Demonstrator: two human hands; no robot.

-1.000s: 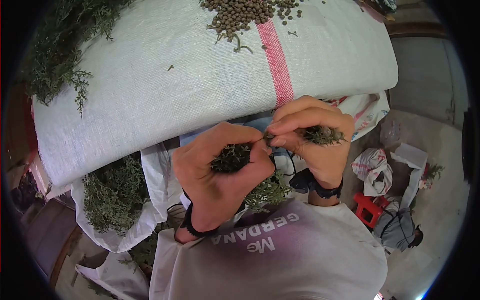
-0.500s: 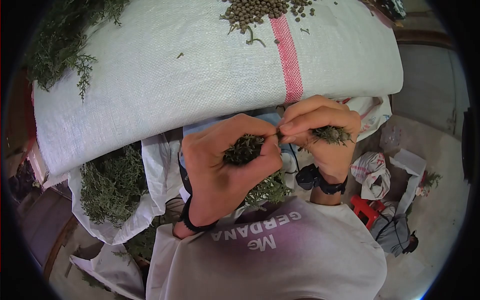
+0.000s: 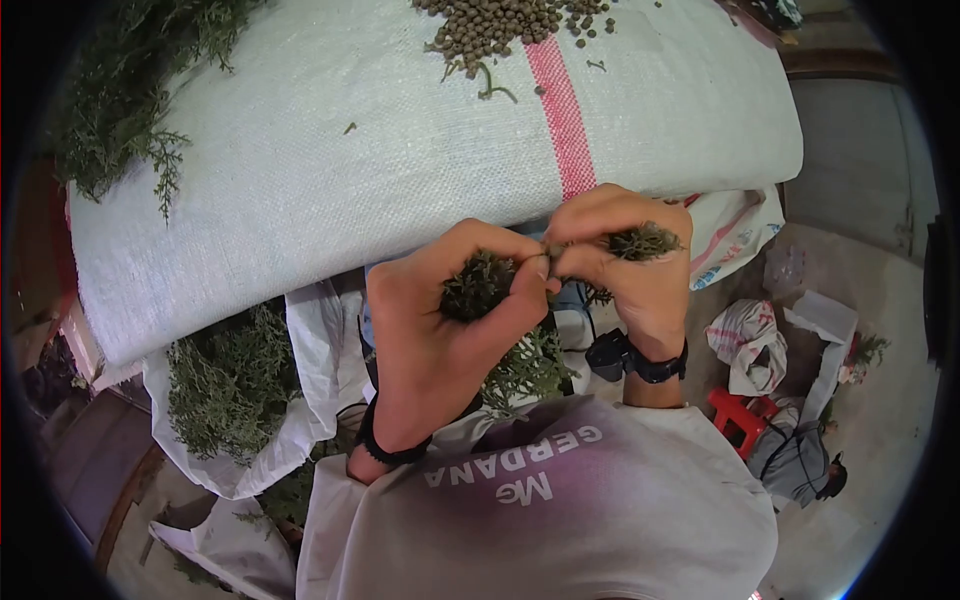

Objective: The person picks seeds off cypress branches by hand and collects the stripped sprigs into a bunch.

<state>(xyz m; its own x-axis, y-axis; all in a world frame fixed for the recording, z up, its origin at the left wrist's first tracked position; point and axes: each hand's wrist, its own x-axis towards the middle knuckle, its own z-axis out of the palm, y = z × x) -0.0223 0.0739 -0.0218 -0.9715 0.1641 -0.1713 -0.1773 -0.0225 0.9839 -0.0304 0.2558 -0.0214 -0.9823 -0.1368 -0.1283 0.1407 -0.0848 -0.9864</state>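
Note:
My left hand is closed around a dark green evergreen sprig, which shows in the gap between thumb and curled fingers. Its fingertips pinch together right against those of my right hand. Closed as well, my right hand has feathery foliage of the same kind sticking out of its grip. A small roundish bit seems to sit where the fingertips meet, but they mostly cover it. Below the hands, more green sprigs lie near my lap.
Ahead, a white woven sack with a red stripe carries a pile of small round brown cones and leafy branches. To the left, an open white bag holds greenery. A red stool stands on the floor at right.
Both hands have shifted slightly left, fingertips still together. The right hand has turned a little, and its foliage shows at a different angle. The view has moved slightly.

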